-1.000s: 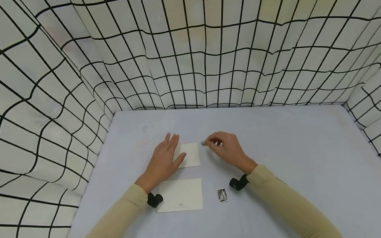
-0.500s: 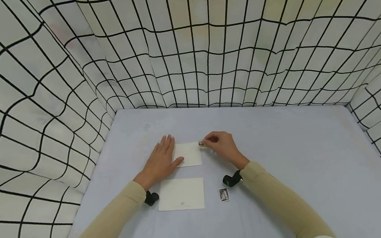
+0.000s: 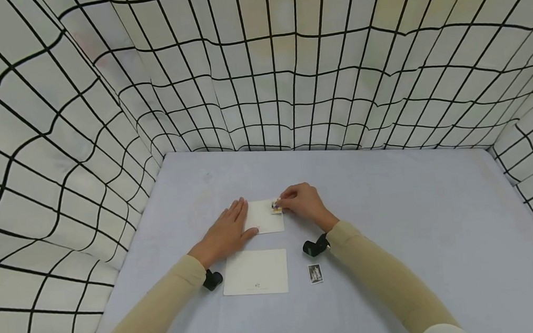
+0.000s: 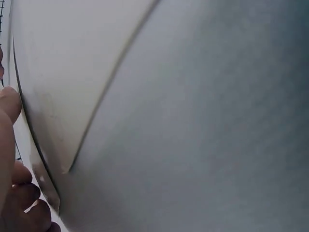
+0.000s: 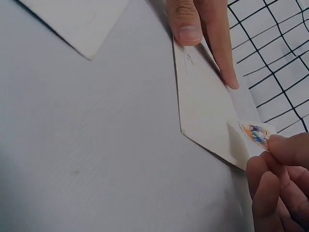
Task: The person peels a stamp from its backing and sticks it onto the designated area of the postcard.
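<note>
A cream envelope point(image 3: 264, 222) lies on the far part of the white table. My left hand point(image 3: 226, 229) rests flat across its left side, fingers straight and thumb near its lower edge. Between the thumb and fingers of my right hand point(image 3: 304, 204) is a small colourful stamp point(image 5: 257, 134), pinched by one edge. The stamp is over the envelope's upper right corner, casting a shadow on the paper in the right wrist view. In the left wrist view, only some fingers point(image 4: 10, 104) show at the left side, along the envelope's edge.
Nearer to me lies a second, larger cream envelope point(image 3: 255, 270) with a small printed mark. A dark-pictured stamp point(image 3: 315, 274) lies to its right. Black netting point(image 3: 287, 80) over white walls stands behind the table and at both sides.
My right hand has moved left, bringing the stamp from beside the far envelope to over its upper right corner. The left hand's fingers have drawn together and shifted slightly toward me.
</note>
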The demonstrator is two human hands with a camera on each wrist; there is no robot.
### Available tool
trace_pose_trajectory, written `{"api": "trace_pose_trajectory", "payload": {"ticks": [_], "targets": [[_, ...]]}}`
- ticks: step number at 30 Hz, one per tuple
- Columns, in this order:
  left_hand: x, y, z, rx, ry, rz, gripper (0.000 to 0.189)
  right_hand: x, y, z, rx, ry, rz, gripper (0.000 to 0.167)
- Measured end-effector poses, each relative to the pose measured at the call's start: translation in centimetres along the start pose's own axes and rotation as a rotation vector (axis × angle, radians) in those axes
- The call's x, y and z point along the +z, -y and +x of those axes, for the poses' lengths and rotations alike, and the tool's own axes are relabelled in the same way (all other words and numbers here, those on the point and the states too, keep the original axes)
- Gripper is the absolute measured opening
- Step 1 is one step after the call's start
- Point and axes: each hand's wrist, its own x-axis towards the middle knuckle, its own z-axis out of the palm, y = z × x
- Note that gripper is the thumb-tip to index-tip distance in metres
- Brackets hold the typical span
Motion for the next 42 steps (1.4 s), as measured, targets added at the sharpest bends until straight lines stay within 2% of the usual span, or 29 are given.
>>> {"api": "trace_pose_trajectory", "payload": {"ticks": [7,15,24,42], "targets": [[0.4,0.0,0.0,0.009,0.002,-0.002,0.081,0.6,0.1,0.5,0.067,0.023,0.022,0.02],[0.1,-0.3,-0.2,0.017,0.01,0.006,0.081,0.5,0.5,0.7,0.134,0.015,0.021,0.019],[0.0,-0.3,-0.1,0.015,0.012,0.019,0.081,0.3,0.9,1.2,0.126,0.056,-0.028,0.014],[0.4,0.2,0.0,0.018,0.002,0.016,0.082,0.2,1.3,2.1,0.155,0.139,-0.058,0.016]]}}
